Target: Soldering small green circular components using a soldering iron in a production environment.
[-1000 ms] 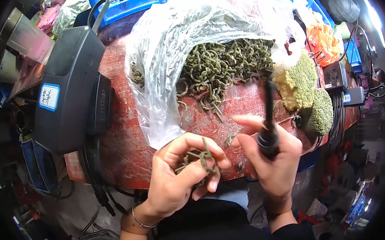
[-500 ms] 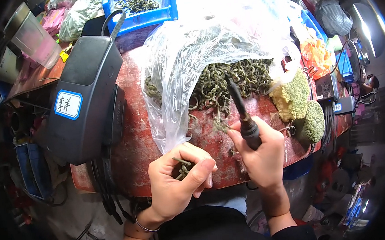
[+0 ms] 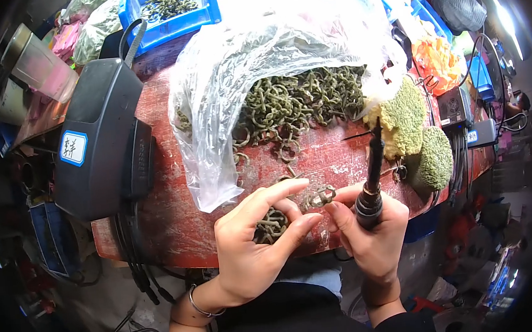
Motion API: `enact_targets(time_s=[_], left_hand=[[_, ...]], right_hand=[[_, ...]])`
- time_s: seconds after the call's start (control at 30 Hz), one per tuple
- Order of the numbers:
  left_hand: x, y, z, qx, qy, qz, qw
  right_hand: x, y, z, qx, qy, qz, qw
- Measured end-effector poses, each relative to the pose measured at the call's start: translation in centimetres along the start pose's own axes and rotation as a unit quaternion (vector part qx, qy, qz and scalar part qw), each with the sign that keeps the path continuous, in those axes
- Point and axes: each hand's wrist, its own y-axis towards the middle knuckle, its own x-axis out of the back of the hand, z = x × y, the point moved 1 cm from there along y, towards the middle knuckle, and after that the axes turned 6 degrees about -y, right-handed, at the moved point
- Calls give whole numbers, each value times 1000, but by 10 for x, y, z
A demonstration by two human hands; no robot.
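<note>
Holds in the left hand (image 3: 253,250), with fingers curled around them, several green rings (image 3: 270,227); thumb and index tips apart. Clamps the right hand (image 3: 379,238) around a black pen-like tool (image 3: 369,207), and pinches between thumb and index finger a small green piece (image 3: 319,197), above the near edge of the red bench (image 3: 159,229). Has farther in a clear plastic bag (image 3: 211,133), open toward this edge, with a heap of green pieces (image 3: 305,101) at its mouth, partly under the film. Has toward the far left corner a blue bin (image 3: 211,12), with similar pieces (image 3: 171,4) inside. Has near the right edge two yellow-green spongy lumps (image 3: 435,159).
</note>
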Motion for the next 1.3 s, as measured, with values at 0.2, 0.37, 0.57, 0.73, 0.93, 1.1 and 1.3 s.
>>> enact_targets(time_s=[0.2,0.37,0.57,0.73,0.93,1.1,1.3], left_hand=[[-7,-3,-7,-27,32,2,999],[-10,-1,-16,-120,77,34,989],[-11,-1,-20,-139,108,53,983],[-11,-5,-19,-145,102,49,983],[-15,-9,-22,-67,46,30,996],[-14,-8,-18,-132,88,46,986],[-16,-13,-24,-123,101,40,986]], right_hand=[[8,-4,2,44,-3,-1,999],[12,-10,-3,37,30,-4,999],[15,-12,-7,40,44,-5,998],[18,-14,-5,40,81,10,996],[22,-19,0,18,137,-5,990],[21,-23,2,20,191,-27,981],[23,-27,-1,56,129,-25,990]])
